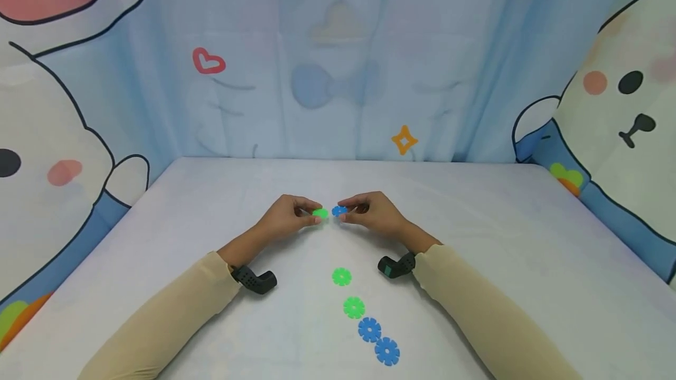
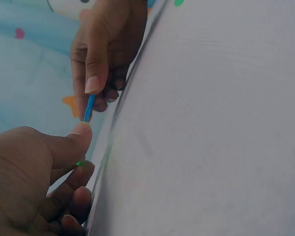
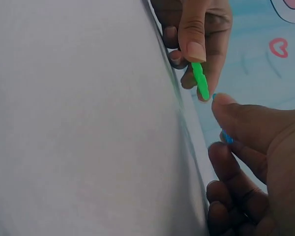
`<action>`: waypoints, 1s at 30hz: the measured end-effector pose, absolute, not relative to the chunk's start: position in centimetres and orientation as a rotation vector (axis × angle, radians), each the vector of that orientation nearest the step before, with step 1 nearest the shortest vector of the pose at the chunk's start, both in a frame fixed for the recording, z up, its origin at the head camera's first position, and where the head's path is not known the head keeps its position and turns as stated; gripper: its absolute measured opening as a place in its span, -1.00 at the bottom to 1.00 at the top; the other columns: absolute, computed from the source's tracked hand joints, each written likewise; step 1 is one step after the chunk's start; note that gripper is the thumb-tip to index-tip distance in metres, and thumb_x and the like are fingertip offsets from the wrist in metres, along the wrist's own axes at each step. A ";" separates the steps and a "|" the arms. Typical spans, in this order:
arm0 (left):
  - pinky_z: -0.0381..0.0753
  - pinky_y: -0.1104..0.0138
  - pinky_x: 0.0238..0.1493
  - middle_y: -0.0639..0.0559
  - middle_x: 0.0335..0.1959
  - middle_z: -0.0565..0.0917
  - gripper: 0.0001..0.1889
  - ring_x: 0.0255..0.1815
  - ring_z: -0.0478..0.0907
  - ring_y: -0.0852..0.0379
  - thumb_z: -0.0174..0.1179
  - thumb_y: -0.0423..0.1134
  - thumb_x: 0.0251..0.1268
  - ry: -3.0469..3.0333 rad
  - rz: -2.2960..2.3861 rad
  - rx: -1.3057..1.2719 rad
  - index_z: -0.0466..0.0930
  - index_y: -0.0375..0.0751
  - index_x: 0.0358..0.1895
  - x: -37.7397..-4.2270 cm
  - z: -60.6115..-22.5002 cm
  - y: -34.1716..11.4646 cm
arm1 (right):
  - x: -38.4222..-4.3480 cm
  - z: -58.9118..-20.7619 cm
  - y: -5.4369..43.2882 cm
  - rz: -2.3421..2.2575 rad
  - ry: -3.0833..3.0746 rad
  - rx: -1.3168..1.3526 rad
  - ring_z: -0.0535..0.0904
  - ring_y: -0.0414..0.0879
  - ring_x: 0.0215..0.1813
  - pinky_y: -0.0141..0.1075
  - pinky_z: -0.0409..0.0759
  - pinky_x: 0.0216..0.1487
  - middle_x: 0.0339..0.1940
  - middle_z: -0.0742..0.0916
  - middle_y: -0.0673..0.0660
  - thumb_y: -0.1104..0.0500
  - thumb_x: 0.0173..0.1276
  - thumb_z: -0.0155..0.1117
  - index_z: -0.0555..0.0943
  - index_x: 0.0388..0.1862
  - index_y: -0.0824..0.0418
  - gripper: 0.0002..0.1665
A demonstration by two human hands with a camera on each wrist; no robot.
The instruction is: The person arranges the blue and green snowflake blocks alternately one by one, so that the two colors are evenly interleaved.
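My left hand [image 1: 287, 216] pinches a green notched disc [image 1: 320, 213] between thumb and fingers, just over the white table. Facing it, my right hand [image 1: 377, 213] pinches a blue notched disc [image 1: 339, 211] the same way. The two discs are held level, edge toward edge, with a small gap between them in the head view. In the right wrist view the green disc [image 3: 200, 81] shows edge-on, and my right thumb covers most of the blue one. The left wrist view shows the blue disc [image 2: 89, 107] edge-on, while the green one is mostly hidden by my left thumb.
Nearer to me on the white table [image 1: 296, 321] lie two green discs [image 1: 341, 277] and two blue discs [image 1: 369, 329], in a slanting row. The blue pair touch or nearly touch. A printed light-blue curtain [image 1: 338, 98] hangs behind the table's far edge.
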State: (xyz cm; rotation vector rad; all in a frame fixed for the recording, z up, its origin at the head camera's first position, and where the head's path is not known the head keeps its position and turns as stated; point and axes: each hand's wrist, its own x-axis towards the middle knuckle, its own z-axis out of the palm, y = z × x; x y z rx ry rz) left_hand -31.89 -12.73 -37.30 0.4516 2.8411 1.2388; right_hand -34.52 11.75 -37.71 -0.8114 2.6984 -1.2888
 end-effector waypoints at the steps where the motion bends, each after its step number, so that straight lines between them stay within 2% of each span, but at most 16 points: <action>1: 0.50 0.38 -0.28 -0.01 -0.05 0.74 -0.66 -0.25 0.57 0.16 0.38 -0.10 0.22 2.847 1.228 0.466 0.72 -0.05 0.06 -31.9 -37.3 -12.7 | -34.5 -37.7 11.6 -1.264 2.708 -0.824 0.60 -0.15 -0.27 -0.32 0.55 -0.24 -0.13 0.78 0.08 0.01 0.25 0.45 0.70 0.10 0.14 -0.54; 7: 0.44 0.37 -0.39 0.01 -0.13 0.74 -0.66 -0.42 0.46 0.18 0.42 -0.12 0.18 2.838 1.211 0.505 0.73 -0.06 0.03 -31.8 -37.5 -12.4 | -34.1 -37.8 11.4 -1.128 2.760 -0.858 0.56 -0.16 -0.24 -0.31 0.53 -0.20 -0.08 0.77 0.07 0.00 0.22 0.47 0.71 0.07 0.13 -0.55; 12: 0.42 0.38 -0.38 0.04 -0.11 0.76 -0.66 -0.40 0.44 0.19 0.44 -0.10 0.14 2.859 1.153 0.504 0.75 -0.06 0.00 -31.8 -37.4 -12.1 | -33.9 -37.8 11.4 -1.107 2.772 -0.863 0.55 -0.15 -0.20 -0.29 0.52 -0.16 -0.06 0.76 0.06 0.00 0.21 0.48 0.71 0.07 0.11 -0.55; 20: 0.40 0.39 -0.42 0.05 -0.06 0.77 -0.68 -0.44 0.42 0.21 0.46 -0.12 0.12 2.871 1.121 0.474 0.76 -0.04 -0.03 -31.4 -37.1 -12.1 | -33.8 -37.5 11.0 -1.039 2.791 -0.860 0.51 -0.17 -0.33 -0.34 0.48 -0.28 -0.18 0.76 0.01 0.03 0.21 0.48 0.73 0.05 0.09 -0.58; 30: 0.39 0.40 -0.45 0.09 -0.39 0.76 -0.66 -0.48 0.43 0.23 0.49 -0.11 0.07 2.882 1.128 0.460 0.77 -0.04 -0.04 -31.3 -37.0 -12.3 | -33.7 -37.2 10.8 -0.987 2.775 -0.884 0.42 -0.19 -0.42 -0.39 0.39 -0.36 -0.27 0.75 0.00 0.01 0.24 0.46 0.72 0.07 0.15 -0.56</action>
